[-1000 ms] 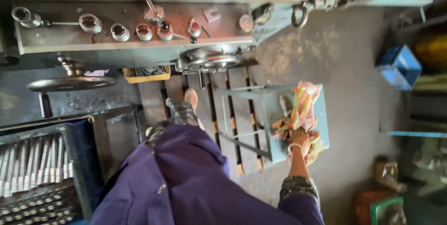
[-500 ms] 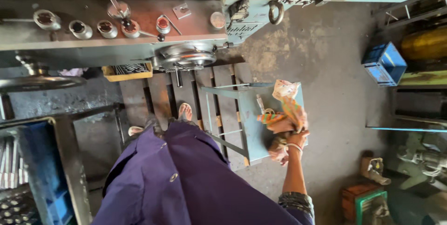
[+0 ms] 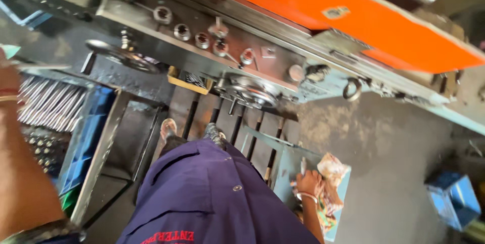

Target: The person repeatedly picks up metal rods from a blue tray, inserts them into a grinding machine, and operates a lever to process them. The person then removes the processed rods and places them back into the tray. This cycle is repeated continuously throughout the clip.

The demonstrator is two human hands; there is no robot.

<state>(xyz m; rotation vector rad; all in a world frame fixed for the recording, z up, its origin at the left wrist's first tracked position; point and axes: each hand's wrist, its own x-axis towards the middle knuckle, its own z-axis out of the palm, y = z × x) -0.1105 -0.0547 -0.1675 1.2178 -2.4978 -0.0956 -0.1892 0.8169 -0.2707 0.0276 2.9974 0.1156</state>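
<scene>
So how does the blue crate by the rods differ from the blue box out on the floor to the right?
The blue crate sits on the left, tucked into a metal frame beside the steel rods; the blue box stands alone on bare concrete floor. The crate looks taller and shows only one side, while the box shows its top and tilts. Both are blue.

— Where is our right hand point(image 3: 308, 182)?

— It is low down by our side. The arm hangs almost straight down. We can see the back of the hand, and the fingers are curled in. There is a thin band on the wrist.

— And our left arm?

— It is lifted up high on the other side, close to our face. It looks big and blurry. The left hand point(image 3: 7, 75) is right at the edge, with bands on the wrist. We cannot see its fingers.
</scene>
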